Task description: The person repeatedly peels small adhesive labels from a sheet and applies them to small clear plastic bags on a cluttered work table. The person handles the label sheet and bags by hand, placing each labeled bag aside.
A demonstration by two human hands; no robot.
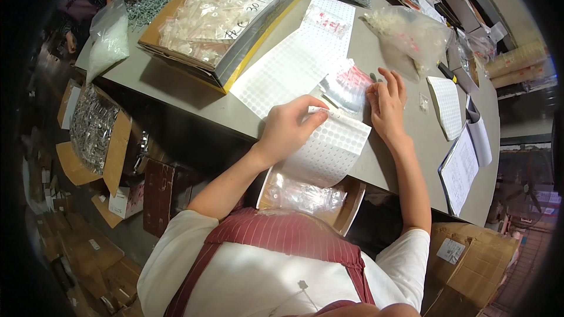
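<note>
My left hand [291, 129] pinches the upper edge of a white sheet of round stickers [338, 147] between thumb and fingers. The sheet bends down over the table's front edge. Just beyond it lies a fanned stack of small clear zip bags [348, 89] with red strips. At the stack's right edge is my right hand [386, 105], thumb and forefinger brought together, the other fingers bent and apart. Whatever those fingertips hold is too small to make out. More white dotted sheets [282, 73] lie flat behind the left hand.
An open carton [220, 73] full of small filled bags stands at the back left. Below the sheet, an open drawer [351, 205] holds clear plastic bags. A large plastic bag [408, 32], another dotted sheet [445, 105] and a clipboard [461, 167] lie to the right.
</note>
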